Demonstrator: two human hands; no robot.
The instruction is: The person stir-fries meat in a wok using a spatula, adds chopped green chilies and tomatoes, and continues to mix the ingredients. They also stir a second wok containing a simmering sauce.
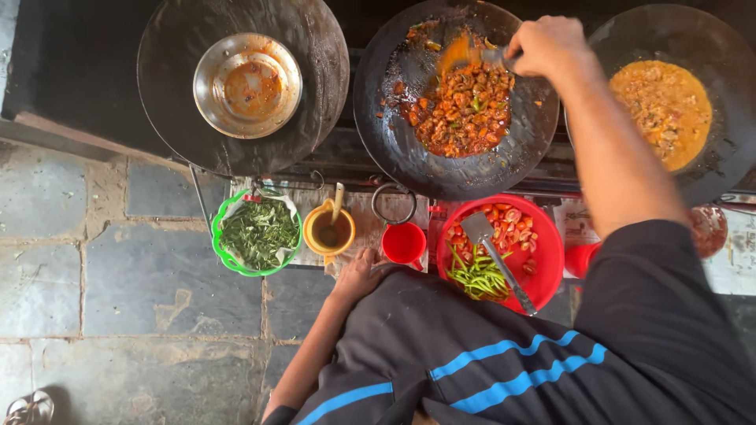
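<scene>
The right hand (pixel 549 45) is closed around the handle of a spatula (pixel 472 55) that stands in the middle black pan (pixel 386 134), which holds red chopped food. The left hand (pixel 358 271) rests flat, holding nothing, near a red cup (pixel 403 242). A red bowl (pixel 543 260) contains tomato pieces and green chillies. A green basket (pixel 218 236) holds leaves.

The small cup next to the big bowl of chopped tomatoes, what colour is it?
Red. The small cup shows best in the head view.
</scene>
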